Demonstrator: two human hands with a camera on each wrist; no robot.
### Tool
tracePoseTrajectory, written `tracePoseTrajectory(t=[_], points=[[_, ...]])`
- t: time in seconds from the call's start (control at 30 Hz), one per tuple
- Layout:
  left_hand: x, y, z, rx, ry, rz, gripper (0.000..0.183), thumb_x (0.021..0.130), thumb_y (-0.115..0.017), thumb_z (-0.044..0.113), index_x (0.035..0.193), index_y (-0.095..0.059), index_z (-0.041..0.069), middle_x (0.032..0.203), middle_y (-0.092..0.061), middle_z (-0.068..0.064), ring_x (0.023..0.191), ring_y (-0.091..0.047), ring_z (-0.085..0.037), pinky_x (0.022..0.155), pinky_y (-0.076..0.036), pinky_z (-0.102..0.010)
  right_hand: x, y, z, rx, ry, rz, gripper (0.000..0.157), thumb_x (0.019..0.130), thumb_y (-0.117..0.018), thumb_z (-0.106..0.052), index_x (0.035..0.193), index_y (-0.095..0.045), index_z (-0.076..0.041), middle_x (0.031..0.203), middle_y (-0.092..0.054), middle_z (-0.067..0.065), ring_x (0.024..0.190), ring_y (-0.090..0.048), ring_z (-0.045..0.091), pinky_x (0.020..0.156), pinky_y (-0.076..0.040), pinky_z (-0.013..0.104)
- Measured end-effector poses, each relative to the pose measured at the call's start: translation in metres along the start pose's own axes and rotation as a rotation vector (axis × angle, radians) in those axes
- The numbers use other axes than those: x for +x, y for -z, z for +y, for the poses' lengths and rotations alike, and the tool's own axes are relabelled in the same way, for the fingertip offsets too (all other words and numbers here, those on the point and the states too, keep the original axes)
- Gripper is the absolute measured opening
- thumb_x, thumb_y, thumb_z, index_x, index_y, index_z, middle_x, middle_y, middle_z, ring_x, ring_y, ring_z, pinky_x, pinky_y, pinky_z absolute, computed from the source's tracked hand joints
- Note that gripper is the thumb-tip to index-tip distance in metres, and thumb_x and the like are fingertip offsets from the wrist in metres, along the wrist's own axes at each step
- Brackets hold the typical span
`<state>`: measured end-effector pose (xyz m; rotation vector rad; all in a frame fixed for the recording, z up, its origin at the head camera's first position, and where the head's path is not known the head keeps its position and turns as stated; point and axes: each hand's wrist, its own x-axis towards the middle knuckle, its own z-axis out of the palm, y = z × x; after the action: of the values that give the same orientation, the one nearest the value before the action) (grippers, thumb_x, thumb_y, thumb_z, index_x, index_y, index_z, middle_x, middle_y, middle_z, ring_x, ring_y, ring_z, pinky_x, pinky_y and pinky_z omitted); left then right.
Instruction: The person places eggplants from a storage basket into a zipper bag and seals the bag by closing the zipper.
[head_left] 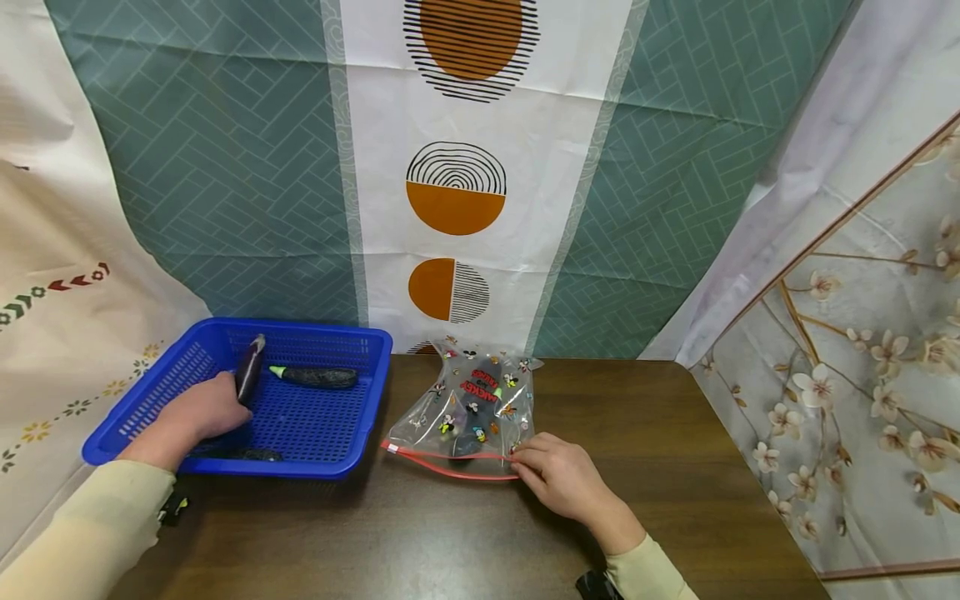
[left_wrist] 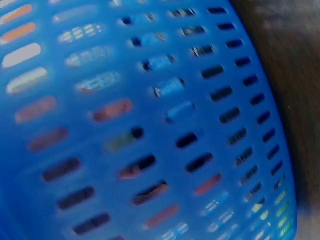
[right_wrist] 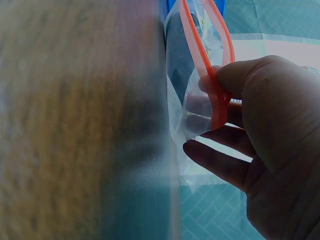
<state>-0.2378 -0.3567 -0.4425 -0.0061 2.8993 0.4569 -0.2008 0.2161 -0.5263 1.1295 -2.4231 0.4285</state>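
Observation:
My left hand (head_left: 208, 407) reaches into the blue plastic basket (head_left: 375, 392) and grips the lower end of a dark purple eggplant (head_left: 251, 367). The eggplant's stem end points toward the basket's back wall. To its right lies a dark green zucchini (head_left: 321, 378) with a pale green tip. Part of another dark vegetable (head_left: 258, 455) shows by the near wall. My right hand (head_left: 562, 475) pinches the right end of the red zip edge of a clear printed bag (head_left: 427, 417). The bag's mouth gapes, and a dark vegetable (right_wrist: 179, 55) lies inside.
The brown table (head_left: 420, 542) extends in front of the basket and bag. A patterned green and white cloth (head_left: 457, 292) hangs behind them. Floral fabric (head_left: 847, 417) borders the right side. Only the perforated basket wall (left_wrist: 150, 120) and some table fill the left wrist view.

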Motion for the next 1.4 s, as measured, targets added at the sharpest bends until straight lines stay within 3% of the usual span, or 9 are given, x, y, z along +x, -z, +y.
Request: tracePoseTrajectory(t=[0.23,0.67,0.93,1.4], points=[[-0.003,-0.002,0.013,-0.023,0.003,0.046,0.066,0.097,-0.077,0.025,0.126,-0.044,-0.025,0.096,-0.063,-0.030,0.082,-0.062,-0.043,0.073,-0.053,-0.061,-0.001,-0.001,0.000,-0.003,0.000,0.001,0.007,0.097,-0.087,-0.019,0.104,-0.087,-0.017,0.106,-0.080,-0.007,0.097,-0.073,0.013,0.079,-0.064,0.036],[-0.007,-0.008,0.029,-0.065,-0.038,0.137,0.066,0.098,-0.078,0.025,0.129,-0.046,-0.023,0.101,-0.066,-0.034,0.084,-0.066,-0.046,0.074,-0.053,-0.063,-0.001,0.000,0.000,0.003,-0.007,-0.014,0.009,0.097,-0.087,-0.019,0.106,-0.087,-0.017,0.107,-0.080,-0.007,0.098,-0.074,0.014,0.080,-0.064,0.037],[-0.011,-0.009,0.044,-0.146,-0.080,0.134,0.082,0.102,-0.078,0.031,0.145,-0.039,-0.027,0.122,-0.063,-0.045,0.102,-0.068,-0.055,0.084,-0.055,-0.068,-0.001,-0.001,0.001,-0.002,-0.007,-0.015,0.008,0.098,-0.086,-0.020,0.105,-0.087,-0.017,0.107,-0.080,-0.008,0.098,-0.073,0.013,0.080,-0.064,0.036],[-0.019,-0.013,0.071,-0.242,-0.131,0.181,0.087,0.104,-0.078,0.040,0.152,-0.039,-0.022,0.127,-0.065,-0.042,0.106,-0.070,-0.051,0.085,-0.057,-0.065,0.000,-0.001,0.000,-0.007,-0.004,-0.004,0.008,0.096,-0.088,-0.019,0.104,-0.087,-0.018,0.106,-0.080,-0.008,0.098,-0.074,0.013,0.078,-0.064,0.036]])
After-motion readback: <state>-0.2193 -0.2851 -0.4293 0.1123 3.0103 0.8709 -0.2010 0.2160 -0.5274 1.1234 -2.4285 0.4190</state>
